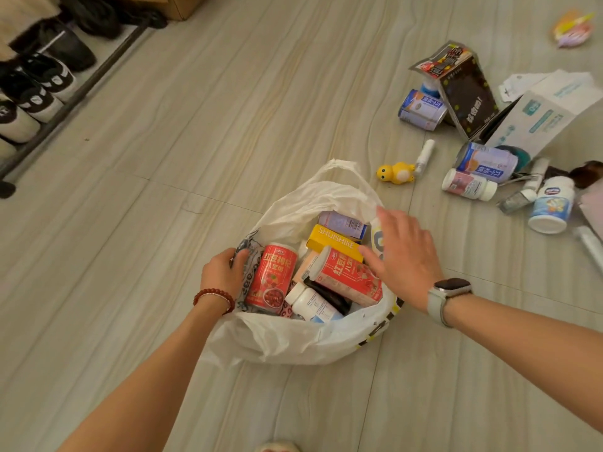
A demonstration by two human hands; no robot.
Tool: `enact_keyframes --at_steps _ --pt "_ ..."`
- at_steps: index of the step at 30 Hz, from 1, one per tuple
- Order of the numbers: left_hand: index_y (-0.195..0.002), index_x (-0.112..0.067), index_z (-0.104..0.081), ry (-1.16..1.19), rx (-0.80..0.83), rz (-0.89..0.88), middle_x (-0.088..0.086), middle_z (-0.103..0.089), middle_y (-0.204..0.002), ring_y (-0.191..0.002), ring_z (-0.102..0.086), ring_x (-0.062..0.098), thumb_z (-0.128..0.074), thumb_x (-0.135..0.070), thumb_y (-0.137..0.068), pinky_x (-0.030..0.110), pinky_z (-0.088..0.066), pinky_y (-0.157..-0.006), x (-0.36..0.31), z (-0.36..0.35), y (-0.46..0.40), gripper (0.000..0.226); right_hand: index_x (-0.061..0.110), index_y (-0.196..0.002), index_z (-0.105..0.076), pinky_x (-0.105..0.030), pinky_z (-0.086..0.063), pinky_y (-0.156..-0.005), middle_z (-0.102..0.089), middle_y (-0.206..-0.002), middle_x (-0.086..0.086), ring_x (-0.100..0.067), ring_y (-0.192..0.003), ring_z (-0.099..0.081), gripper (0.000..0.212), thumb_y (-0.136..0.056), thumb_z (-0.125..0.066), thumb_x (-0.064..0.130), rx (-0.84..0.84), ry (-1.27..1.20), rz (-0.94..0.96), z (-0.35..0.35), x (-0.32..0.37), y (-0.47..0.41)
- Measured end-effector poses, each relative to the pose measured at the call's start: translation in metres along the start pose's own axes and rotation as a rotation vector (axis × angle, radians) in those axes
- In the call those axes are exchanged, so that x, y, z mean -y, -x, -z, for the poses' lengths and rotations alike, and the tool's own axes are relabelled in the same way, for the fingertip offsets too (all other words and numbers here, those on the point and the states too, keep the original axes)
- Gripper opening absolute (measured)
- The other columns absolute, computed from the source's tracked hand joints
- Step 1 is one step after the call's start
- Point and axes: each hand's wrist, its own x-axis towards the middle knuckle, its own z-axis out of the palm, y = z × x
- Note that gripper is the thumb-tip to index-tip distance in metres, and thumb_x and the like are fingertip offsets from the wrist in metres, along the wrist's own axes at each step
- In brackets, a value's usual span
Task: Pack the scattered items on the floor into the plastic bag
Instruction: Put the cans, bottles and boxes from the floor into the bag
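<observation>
A white plastic bag lies open on the floor in the middle. Inside it are two red cans, a yellow box, a purple box and a white bottle. My left hand grips the bag's left rim. Over the bag's right side hovers my right hand, fingers spread, holding nothing. Scattered on the floor to the right are a yellow toy, a small white spray bottle, two blue-and-white cans, a pink-labelled bottle and a white jar.
A black printed box and a white carton lie at the upper right, with a colourful packet beyond. A shoe rack with black-and-white shoes lines the left edge. A cardboard box sits at the top.
</observation>
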Motion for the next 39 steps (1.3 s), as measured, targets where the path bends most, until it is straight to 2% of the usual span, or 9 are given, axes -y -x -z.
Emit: enact_keyframes --at_steps 4,12,16,20,26,30,33,36,39 --pt "-0.065 -0.009 -0.044 -0.002 -0.087 -0.078 -0.001 -0.043 -0.054 -0.052 -0.039 0.013 -0.040 -0.027 -0.095 0.024 -0.028 -0.047 0.000 0.001 0.010 0.036 0.005 -0.097 -0.047 -0.038 -0.046 -0.070 -0.058 -0.105 -0.018 -0.031 -0.084 -0.055 0.036 -0.090 -0.048 0.040 0.314 -0.336 -0.514 -0.008 -0.013 0.004" --pt "-0.079 -0.008 -0.062 0.330 -0.372 -0.119 0.001 -0.054 -0.062 -0.061 -0.049 0.013 -0.052 -0.022 -0.090 0.019 -0.039 -0.056 -0.032 0.038 0.014 0.021 -0.006 -0.108 -0.046 -0.038 -0.032 -0.071 -0.057 -0.110 -0.030 -0.045 -0.101 -0.051 0.027 -0.098 -0.032 0.015 -0.119 -0.538 -0.329 0.039 0.010 -0.029" --pt "-0.076 -0.015 -0.059 0.424 -0.495 -0.171 -0.010 -0.050 -0.060 -0.055 -0.049 -0.008 -0.055 -0.018 -0.088 0.007 -0.036 -0.053 -0.049 0.051 0.015 0.013 -0.004 -0.106 -0.047 -0.039 -0.032 -0.067 -0.058 -0.093 -0.027 -0.042 -0.088 -0.053 0.025 -0.098 -0.033 0.015 -0.243 -0.598 -0.179 0.049 0.024 -0.039" --pt "-0.071 -0.011 -0.055 0.443 -0.592 -0.124 -0.008 -0.045 -0.057 -0.052 -0.046 -0.008 -0.054 -0.017 -0.089 0.010 -0.034 -0.051 -0.038 0.051 0.018 0.019 -0.003 -0.106 -0.047 -0.034 -0.027 -0.061 -0.050 -0.081 -0.014 -0.033 -0.078 -0.048 0.023 -0.098 -0.034 0.014 -0.281 -0.610 -0.110 0.057 0.026 -0.055" --pt "-0.055 -0.013 -0.035 0.165 -0.332 -0.036 0.001 -0.039 -0.053 -0.051 -0.037 0.016 -0.044 -0.024 -0.093 0.025 -0.027 -0.046 -0.025 0.041 0.023 0.040 0.004 -0.126 -0.038 -0.045 -0.036 -0.089 -0.047 -0.126 -0.021 -0.039 -0.115 -0.045 0.038 -0.091 -0.046 0.018 -0.153 -0.178 -0.159 0.051 0.023 -0.070" --pt "-0.076 -0.013 -0.047 0.087 -0.204 -0.023 0.009 -0.054 -0.088 -0.075 -0.048 0.021 -0.048 -0.040 -0.089 0.028 -0.034 -0.056 -0.022 0.036 0.026 0.030 0.015 -0.136 -0.026 -0.052 -0.023 -0.109 -0.045 -0.137 -0.016 -0.028 -0.129 -0.036 0.056 -0.086 -0.043 0.035 -0.266 -0.030 0.378 0.040 0.039 -0.036" --pt "-0.128 -0.016 -0.039 0.223 -0.203 -0.101 0.010 -0.044 -0.130 -0.114 -0.048 0.021 -0.057 -0.037 -0.084 0.030 -0.040 -0.092 -0.025 0.039 0.028 0.052 0.018 -0.136 -0.027 -0.037 -0.029 -0.109 -0.053 -0.135 -0.007 -0.019 -0.126 -0.046 0.059 -0.086 -0.035 0.049 0.001 -0.020 0.884 0.019 0.055 0.008" --pt "-0.142 -0.025 -0.023 0.092 -0.182 -0.272 0.009 -0.032 -0.141 -0.111 -0.045 0.015 -0.055 -0.031 -0.087 0.026 -0.037 -0.088 -0.031 0.041 0.030 0.064 0.022 -0.138 -0.023 -0.031 -0.052 -0.076 -0.067 -0.108 -0.001 -0.018 -0.090 -0.066 0.058 -0.088 -0.039 0.047 0.231 0.150 1.113 -0.009 0.050 0.044" --pt "-0.136 -0.024 -0.037 -0.078 -0.160 -0.291 0.007 -0.047 -0.127 -0.089 -0.049 0.014 -0.047 -0.026 -0.093 0.028 -0.039 -0.072 -0.033 0.035 0.037 0.045 0.027 -0.121 -0.039 -0.021 -0.032 -0.037 -0.056 -0.062 0.004 -0.014 -0.041 -0.048 0.067 -0.064 -0.074 0.021 0.174 0.225 1.188 -0.020 0.023 0.051"
